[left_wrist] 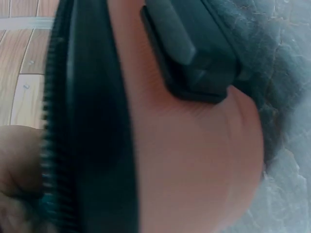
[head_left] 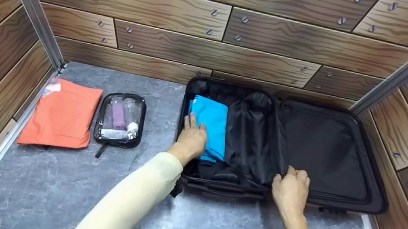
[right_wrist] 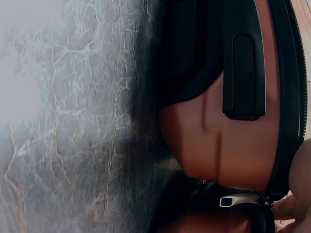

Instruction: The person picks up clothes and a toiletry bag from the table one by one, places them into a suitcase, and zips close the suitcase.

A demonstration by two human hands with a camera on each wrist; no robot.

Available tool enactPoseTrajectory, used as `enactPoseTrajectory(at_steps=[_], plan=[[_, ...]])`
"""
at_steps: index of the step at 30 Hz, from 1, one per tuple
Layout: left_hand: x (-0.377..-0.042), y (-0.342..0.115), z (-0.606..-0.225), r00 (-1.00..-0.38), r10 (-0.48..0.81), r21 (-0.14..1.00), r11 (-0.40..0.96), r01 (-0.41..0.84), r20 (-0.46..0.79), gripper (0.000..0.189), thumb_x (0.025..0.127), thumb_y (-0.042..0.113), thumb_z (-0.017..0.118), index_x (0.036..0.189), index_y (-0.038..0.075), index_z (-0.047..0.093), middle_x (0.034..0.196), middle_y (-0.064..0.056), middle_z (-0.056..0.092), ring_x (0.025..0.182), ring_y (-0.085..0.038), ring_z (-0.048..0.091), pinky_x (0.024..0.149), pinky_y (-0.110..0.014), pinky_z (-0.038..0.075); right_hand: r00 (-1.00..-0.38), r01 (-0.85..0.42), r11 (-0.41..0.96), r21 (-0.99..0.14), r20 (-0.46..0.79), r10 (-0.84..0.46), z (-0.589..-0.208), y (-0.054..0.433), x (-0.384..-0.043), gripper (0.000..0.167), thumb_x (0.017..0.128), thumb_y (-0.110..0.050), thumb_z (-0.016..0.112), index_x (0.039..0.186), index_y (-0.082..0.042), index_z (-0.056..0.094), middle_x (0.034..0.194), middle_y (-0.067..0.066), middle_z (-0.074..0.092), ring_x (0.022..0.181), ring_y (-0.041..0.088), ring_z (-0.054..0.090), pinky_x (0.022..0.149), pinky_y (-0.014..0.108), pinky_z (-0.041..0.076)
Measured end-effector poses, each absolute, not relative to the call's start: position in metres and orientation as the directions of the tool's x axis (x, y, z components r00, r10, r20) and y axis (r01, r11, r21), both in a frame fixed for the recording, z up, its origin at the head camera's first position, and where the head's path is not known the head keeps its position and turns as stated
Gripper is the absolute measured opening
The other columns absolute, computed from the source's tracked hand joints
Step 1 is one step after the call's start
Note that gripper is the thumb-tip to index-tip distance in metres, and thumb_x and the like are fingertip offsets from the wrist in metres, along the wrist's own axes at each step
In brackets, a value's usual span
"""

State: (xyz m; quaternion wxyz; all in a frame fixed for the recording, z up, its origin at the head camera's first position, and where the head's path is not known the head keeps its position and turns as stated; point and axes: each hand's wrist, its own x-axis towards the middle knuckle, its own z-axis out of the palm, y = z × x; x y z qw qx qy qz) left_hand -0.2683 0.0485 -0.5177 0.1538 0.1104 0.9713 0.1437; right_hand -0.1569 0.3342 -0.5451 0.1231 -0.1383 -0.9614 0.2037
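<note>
Wood-print walls (head_left: 167, 8) on three sides from where I watch remotely, then grey marbled worktop (head_left: 52, 193). Suitcase (head_left: 250, 146) next: lies open on the right of the worktop near the back wall, two halves side by side, black inside, copper-orange shell in my wrist views. Orange cloth (head_left: 64, 117) lies flat at far left, whitish patch at its upper left corner. Blue cloth (head_left: 214, 128), folded, is inside the suitcase's left half, against the left side, on black lining. Clear pouch (head_left: 119, 143), black-edged, sits between orange cloth and suitcase, just beside the cloth. My left hand (head_left: 192, 137) rests on the blue cloth's left part, grip loose, fingers extended, not closed round anything. My right hand (head_left: 292, 188) is at the suitcase's front edge where the halves meet, fingers bent; can't tell whether that grip pinches the edge or only touches it. Inside the pouch I get a purple item (head_left: 119, 114) plus clear containers, details too small. Right wrist view: silver metal tab (right_wrist: 243, 200) near the fingers.
</note>
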Motion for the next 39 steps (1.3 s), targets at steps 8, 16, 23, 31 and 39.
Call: enactPoseTrajectory(at_steps=[8,16,23,31,39], plan=[[-0.266,0.048,-0.513,-0.898,0.342,0.302,0.918,0.257,-0.277,0.056,0.11,0.013,0.048,0.163,0.003,0.035,0.174,-0.028,0.011,0.162,-0.045,0.011,0.131,-0.048,0.023,-0.922,0.195,0.885,-0.423,0.228,0.312,-0.548,0.335,-0.158,0.052,0.097,-0.012,0.063,0.137,0.02,0.055,0.125,0.038,0.053,0.12,0.055,0.047,0.107,0.063,0.039],[-0.266,0.046,-0.518,-0.887,0.303,0.337,0.923,0.183,-0.348,0.061,0.108,0.011,0.051,0.165,0.003,0.032,0.171,-0.033,0.017,0.16,-0.048,0.017,0.129,-0.051,0.028,-0.921,0.187,0.883,-0.431,0.236,0.31,-0.551,0.334,-0.158,0.051,0.096,-0.012,0.064,0.136,0.019,0.056,0.122,0.036,0.055,0.118,0.054,0.047,0.106,0.063,0.04],[-0.267,0.045,-0.52,-0.886,0.316,0.355,0.915,0.191,-0.338,0.062,0.108,0.016,0.052,0.164,0.002,0.031,0.167,-0.033,0.028,0.158,-0.048,0.024,0.128,-0.052,0.029,-0.923,0.198,0.879,-0.433,0.219,0.316,-0.55,0.333,-0.158,0.052,0.097,-0.013,0.064,0.138,0.019,0.055,0.125,0.038,0.054,0.121,0.054,0.046,0.108,0.063,0.039],[-0.274,0.04,-0.511,-0.885,0.352,0.469,0.865,0.182,-0.306,0.06,0.11,0.009,0.044,0.166,0.003,0.026,0.17,-0.025,0.029,0.161,-0.039,0.024,0.132,-0.045,0.021,-0.927,0.218,0.874,-0.433,0.189,0.324,-0.546,0.334,-0.157,0.053,0.098,-0.013,0.063,0.139,0.019,0.054,0.129,0.039,0.051,0.124,0.054,0.044,0.109,0.064,0.038],[-0.271,0.025,-0.498,-0.949,0.285,0.598,0.787,0.152,-0.134,0.058,0.11,0.012,0.045,0.166,0.008,0.032,0.169,-0.015,0.037,0.157,-0.03,0.034,0.129,-0.042,0.03,-0.925,0.215,0.866,-0.452,0.191,0.329,-0.546,0.333,-0.157,0.053,0.098,-0.012,0.063,0.139,0.019,0.054,0.128,0.038,0.052,0.123,0.054,0.045,0.108,0.064,0.039]])
